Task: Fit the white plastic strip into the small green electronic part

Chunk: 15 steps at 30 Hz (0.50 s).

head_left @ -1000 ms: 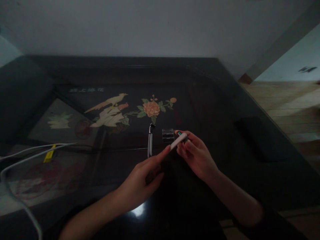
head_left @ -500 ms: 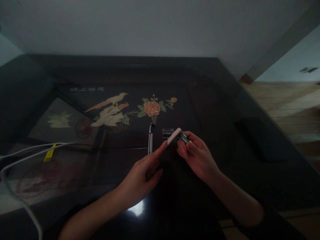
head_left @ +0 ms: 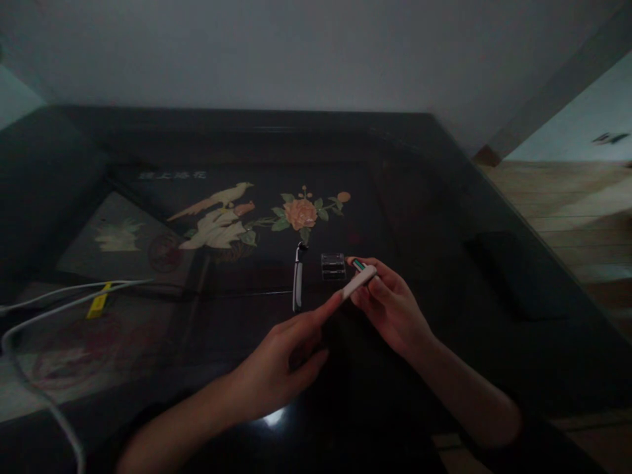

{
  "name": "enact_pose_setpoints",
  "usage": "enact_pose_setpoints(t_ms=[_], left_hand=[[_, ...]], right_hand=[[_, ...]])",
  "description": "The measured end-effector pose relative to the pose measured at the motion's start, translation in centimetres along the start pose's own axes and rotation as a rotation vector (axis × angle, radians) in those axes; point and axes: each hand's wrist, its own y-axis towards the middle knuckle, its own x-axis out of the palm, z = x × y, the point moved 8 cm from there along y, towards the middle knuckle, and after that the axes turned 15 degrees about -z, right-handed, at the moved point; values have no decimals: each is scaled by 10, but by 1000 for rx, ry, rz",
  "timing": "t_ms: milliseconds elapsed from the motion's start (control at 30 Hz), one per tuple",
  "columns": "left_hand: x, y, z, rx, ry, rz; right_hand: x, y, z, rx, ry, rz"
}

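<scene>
Head view is pretty dim, but the person has both hands out over a dark glossy table (head_left: 148,368) with a bird-and-flower picture (head_left: 257,214) on it. The left hand (head_left: 281,362) pinches the near end of a small white stick (head_left: 359,282) between its fingertips, and the stick's long axis runs up and to the right, straight into the right hand (head_left: 390,306). That hand is closed on a little green-striped piece (head_left: 359,265) sitting right at the stick's far end, touching or nearly so, can't tell which. Just beyond on the table: a small clear box (head_left: 332,265) and a slim dark tool (head_left: 297,280) lying lengthwise. White cables (head_left: 44,313) trail off left
</scene>
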Motion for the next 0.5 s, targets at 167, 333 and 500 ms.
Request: enact_pose_setpoints(t_ms=[167, 333, 500], left_hand=[[-4, 0, -3, -17, 44, 67], [-9, 0, -9, -39, 46, 101], [-12, 1, -11, -95, 70, 119]], right_hand=[[2, 1, -1, -16, -18, -18], [4, 1, -2, -67, -45, -79], [7, 0, -3, -80, -62, -104]])
